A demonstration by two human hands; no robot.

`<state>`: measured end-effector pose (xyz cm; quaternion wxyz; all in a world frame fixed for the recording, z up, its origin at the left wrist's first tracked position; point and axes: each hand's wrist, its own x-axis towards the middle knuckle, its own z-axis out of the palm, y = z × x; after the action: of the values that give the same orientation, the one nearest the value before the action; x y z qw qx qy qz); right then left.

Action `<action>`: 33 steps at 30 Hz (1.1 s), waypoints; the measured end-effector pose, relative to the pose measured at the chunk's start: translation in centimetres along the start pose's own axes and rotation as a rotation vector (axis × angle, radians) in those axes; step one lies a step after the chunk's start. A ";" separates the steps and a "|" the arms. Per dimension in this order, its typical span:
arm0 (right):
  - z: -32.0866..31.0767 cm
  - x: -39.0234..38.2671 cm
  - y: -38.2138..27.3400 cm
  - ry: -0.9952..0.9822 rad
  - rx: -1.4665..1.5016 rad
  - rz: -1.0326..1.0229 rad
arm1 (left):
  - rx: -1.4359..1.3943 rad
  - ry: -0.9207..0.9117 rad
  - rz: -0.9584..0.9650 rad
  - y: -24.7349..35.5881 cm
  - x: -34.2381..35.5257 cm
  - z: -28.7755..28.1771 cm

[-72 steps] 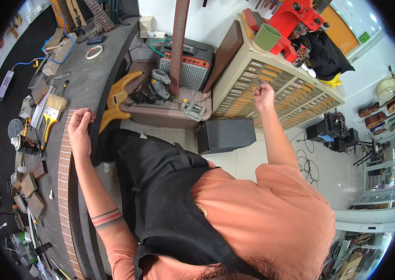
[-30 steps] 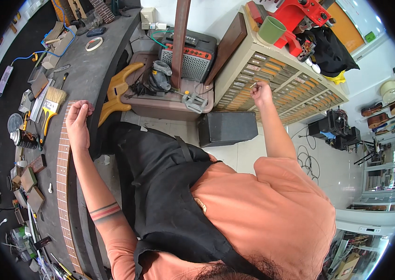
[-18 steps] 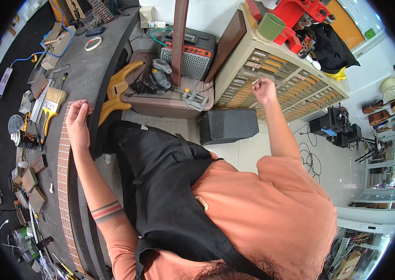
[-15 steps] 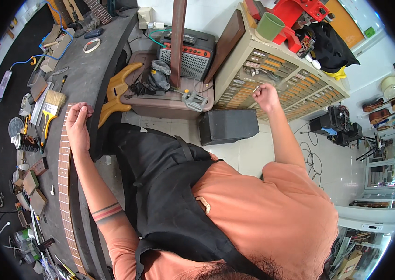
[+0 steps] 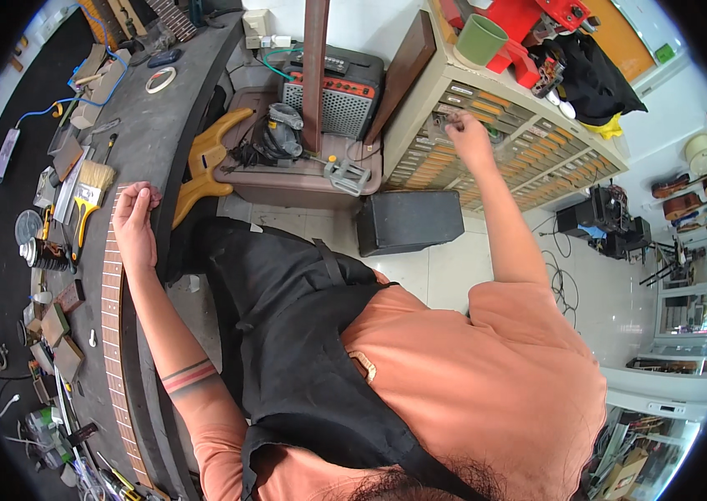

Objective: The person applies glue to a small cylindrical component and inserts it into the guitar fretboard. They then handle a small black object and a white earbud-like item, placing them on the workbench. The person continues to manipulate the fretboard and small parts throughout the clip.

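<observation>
My left hand (image 5: 132, 225) rests with curled fingers on the end of a long fretted guitar neck (image 5: 110, 334) lying along the dark workbench (image 5: 149, 125). My right hand (image 5: 469, 138) is stretched out to a cabinet of many small drawers (image 5: 529, 154) and its fingers pinch at one drawer front. What the fingers hold, if anything, is too small to see. I wear a black apron over an orange shirt.
A yellow-handled brush (image 5: 86, 200), spray can (image 5: 40, 255), tape roll (image 5: 160, 79) and small blocks lie on the bench. A tub (image 5: 287, 179) with a yellow guitar body (image 5: 203, 163), a small amplifier (image 5: 333, 83), a black box (image 5: 408, 221) and a green cup (image 5: 480, 40) stand ahead.
My right hand has stayed at the drawer cabinet, shifting slightly higher on it. My left hand has kept its place on the guitar neck.
</observation>
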<state>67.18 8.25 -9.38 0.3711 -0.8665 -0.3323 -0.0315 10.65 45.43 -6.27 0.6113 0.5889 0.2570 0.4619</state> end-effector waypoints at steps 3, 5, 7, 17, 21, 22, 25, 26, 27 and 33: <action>0.1 -1.0 -1.3 -0.040 -0.170 -0.066 | -0.003 0.007 0.003 0.0 -0.1 0.0; -0.5 -1.6 -1.8 0.103 -0.170 -0.109 | -0.005 0.008 0.000 -0.1 -0.3 -0.1; -1.6 -2.5 -3.0 0.107 -0.217 -0.026 | -0.003 0.014 0.000 0.0 -0.4 -0.4; 1.7 -1.9 4.3 -0.027 -0.180 -0.050 | 0.050 -0.006 0.013 -0.2 0.0 0.8; 3.8 -1.9 1.5 -0.192 -0.330 -0.203 | 0.162 0.048 0.013 0.0 -1.4 -0.8; 3.6 -1.5 -1.4 -0.390 -0.367 -0.168 | 0.211 0.091 0.016 0.4 -2.4 -1.4; 4.9 -1.3 -3.9 -0.580 -0.299 -0.312 | 0.347 0.160 -0.052 2.8 -4.4 1.6; 6.3 -1.0 -4.2 -0.565 -0.251 -0.516 | 0.309 0.131 -0.053 3.2 -5.5 1.7; 7.5 -1.9 -9.5 -0.674 -0.135 -0.326 | 0.249 0.153 -0.047 3.5 -7.5 1.1; 15.7 -4.6 -24.8 -0.780 0.430 -0.616 | 0.488 0.433 0.059 9.3 -19.7 -1.4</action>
<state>45.70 28.68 -6.68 0.3628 -0.5807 -0.6831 0.2539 -1.69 27.94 -2.15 0.3697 0.6135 0.4668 0.5187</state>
